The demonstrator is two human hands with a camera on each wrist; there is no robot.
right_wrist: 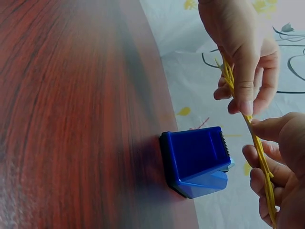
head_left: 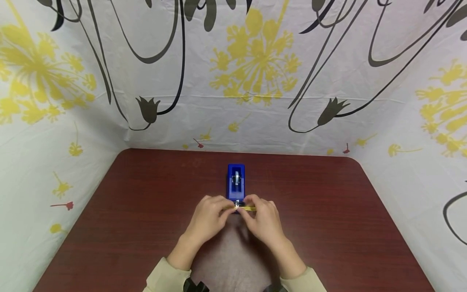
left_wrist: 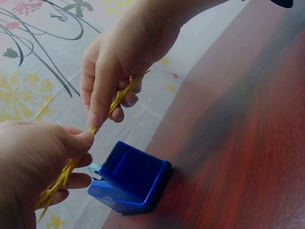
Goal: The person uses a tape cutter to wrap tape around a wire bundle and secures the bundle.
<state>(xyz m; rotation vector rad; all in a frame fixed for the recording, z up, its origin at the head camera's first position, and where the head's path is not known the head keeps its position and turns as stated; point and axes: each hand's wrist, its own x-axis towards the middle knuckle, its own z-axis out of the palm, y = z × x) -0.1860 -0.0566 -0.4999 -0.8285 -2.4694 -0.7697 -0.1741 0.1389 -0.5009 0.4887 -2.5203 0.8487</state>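
Observation:
My left hand and right hand meet just in front of a blue tape dispenser. Between them they pinch a bundle of thin yellow strands, thumbs close together at its middle. In the left wrist view, loose ends of the yellow bundle fan out past the left hand's fingers. A roll of clear tape sits in the dispenser, and a pale tape end shows below its toothed cutter. The fingertips hide the middle of the bundle.
A dark red-brown table with rounded far corners lies under the dispenser. White cloth with yellow and grey flower prints hangs behind the table and along both sides.

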